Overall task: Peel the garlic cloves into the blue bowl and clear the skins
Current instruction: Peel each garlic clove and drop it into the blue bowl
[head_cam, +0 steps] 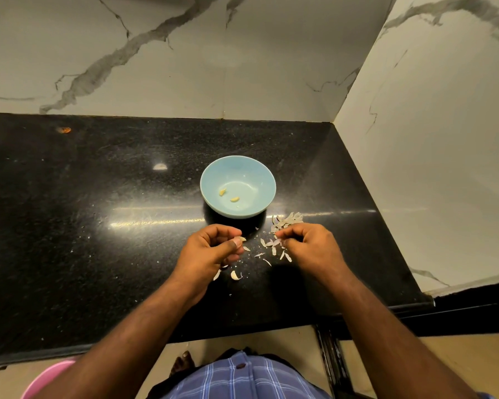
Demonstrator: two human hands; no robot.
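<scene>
A light blue bowl [238, 186] stands on the black counter, with two peeled garlic cloves [228, 195] in its bottom. Just in front of it, my left hand [211, 251] pinches a small garlic clove [241, 239] between thumb and fingers. My right hand [308, 244] is curled over the counter and pinches a piece of skin [276, 242]. Pale garlic skins [287, 220] lie scattered between and around both hands. An unpeeled clove [235, 275] lies on the counter below my left hand.
The black granite counter [98, 226] meets marble walls [185, 53] at the back and right. Its front edge runs just below my forearms. A pink tub [45, 380] stands on the floor at lower left.
</scene>
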